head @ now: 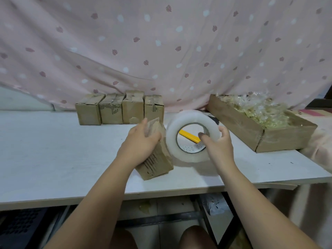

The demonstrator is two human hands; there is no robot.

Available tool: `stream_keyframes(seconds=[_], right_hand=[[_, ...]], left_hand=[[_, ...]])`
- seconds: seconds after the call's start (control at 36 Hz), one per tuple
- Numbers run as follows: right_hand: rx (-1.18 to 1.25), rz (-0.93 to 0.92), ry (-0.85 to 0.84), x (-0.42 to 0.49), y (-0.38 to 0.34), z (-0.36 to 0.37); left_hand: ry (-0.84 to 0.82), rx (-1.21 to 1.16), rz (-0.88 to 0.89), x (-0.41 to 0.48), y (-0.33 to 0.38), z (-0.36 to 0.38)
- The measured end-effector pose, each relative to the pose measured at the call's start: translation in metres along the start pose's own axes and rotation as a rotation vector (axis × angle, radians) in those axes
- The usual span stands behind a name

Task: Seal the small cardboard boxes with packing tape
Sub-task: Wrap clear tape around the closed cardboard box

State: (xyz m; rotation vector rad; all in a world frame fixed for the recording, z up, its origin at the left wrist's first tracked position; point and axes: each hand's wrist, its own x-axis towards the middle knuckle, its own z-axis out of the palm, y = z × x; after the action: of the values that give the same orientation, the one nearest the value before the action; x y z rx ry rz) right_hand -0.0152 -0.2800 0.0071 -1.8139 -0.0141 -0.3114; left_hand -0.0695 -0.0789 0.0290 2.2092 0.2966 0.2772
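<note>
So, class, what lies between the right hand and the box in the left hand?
The tape roll, gripped by that right hand, its rim close beside the box, per the head view.

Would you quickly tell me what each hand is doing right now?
Left hand: gripping the small cardboard box.
Right hand: gripping the tape roll, thumb inside its core.

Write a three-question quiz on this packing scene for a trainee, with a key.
1. True or false: the tape roll lies flat on the table, untouched.
2. How many cardboard boxes stand in the back row?
3. What does the left hand grip? A: a small cardboard box. B: scissors. C: nothing.
Key: 1 false, the right hand holds it, thumb through the core. 2 four. 3 A.
</note>
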Motion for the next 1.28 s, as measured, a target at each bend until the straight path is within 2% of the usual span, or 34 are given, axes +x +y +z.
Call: stream_keyframes(seconds=[0.17,0.25,0.36,0.42,0.53,0.64,0.75,0.94,1.11,1.28], right_hand=[[0.127,-0.069,-0.017,-0.008,-0.022,0.024],[0.247,0.005,-0.081,-0.011,-0.026,0.038],[0.383,0.185,-0.291,-0.021,-0.021,0.062],[0.392,0.242,-0.336,-0.023,-0.021,0.071],[0.294,0.139,-0.333,-0.017,-0.027,0.079],[0.188,0.026,-0.366,-0.019,-0.032,0.087],[0.147,0.005,-0.346,-0.02,-0.032,0.089],[-0.003,-0.083,-0.319,-0.009,-0.05,0.086],[-0.168,-0.176,-0.256,-0.002,-0.055,0.076],[-0.162,-0.126,-0.183,0.004,-0.054,0.066]], left_hand=[[0.108,-0.373,-0.066,-0.007,-0.02,-0.011],[0.147,-0.493,-0.091,-0.01,-0.029,-0.012],[0.158,-0.679,-0.178,-0.015,-0.036,-0.008],[0.14,-0.719,-0.182,-0.021,-0.038,-0.004],[0.133,-0.455,-0.06,-0.017,-0.039,-0.013],[-0.034,-0.404,0.095,-0.005,-0.036,-0.024],[-0.076,-0.298,0.112,0.002,-0.045,-0.024],[-0.044,0.02,0.131,0.011,-0.056,-0.024],[-0.03,0.35,0.044,0.008,-0.045,-0.028],[-0.064,0.369,0.038,0.006,-0.042,-0.029]])
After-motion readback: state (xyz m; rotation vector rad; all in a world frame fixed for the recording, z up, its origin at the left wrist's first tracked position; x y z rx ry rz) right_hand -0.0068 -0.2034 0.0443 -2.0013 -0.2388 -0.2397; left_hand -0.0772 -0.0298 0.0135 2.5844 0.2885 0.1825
